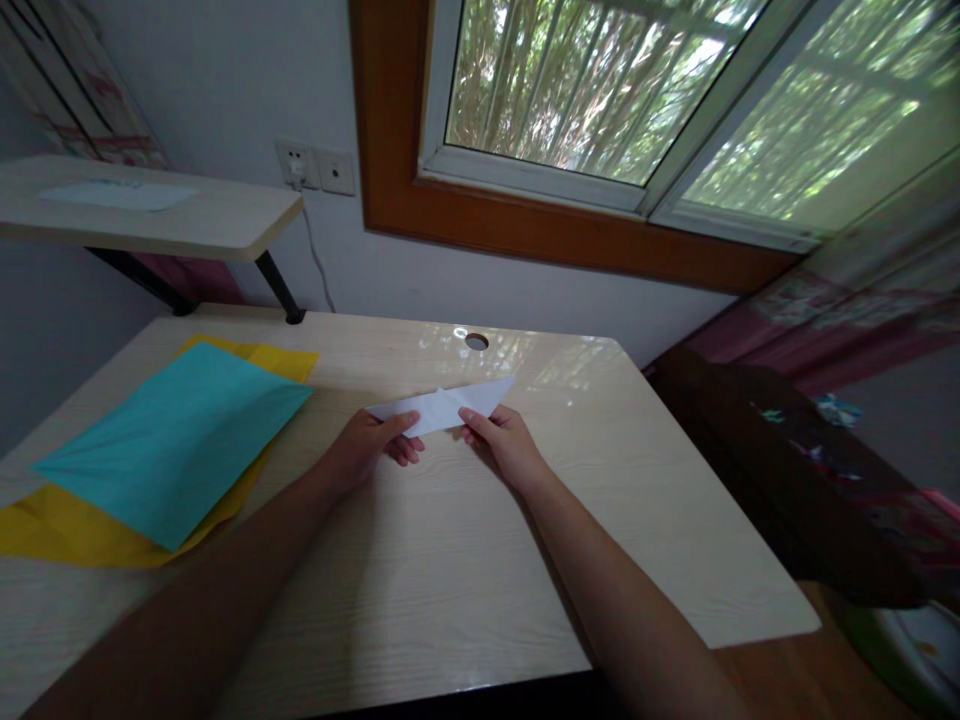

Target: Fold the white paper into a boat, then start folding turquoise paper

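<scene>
At the middle of the worktop (420, 560), just near of the cable hole (476, 341), your left hand (371, 447) and right hand (504, 440) each pinch the near edge of the white paper (442, 406), a long folded strip with a pointed right end, lying flat or barely lifted. It looks very light, thin and limp, likely to crease or tear under a hard pull, so hold it by the folded edges with fingertips. Teal (176, 435) and yellow sheets (67, 530) lie well apart at left.
</scene>
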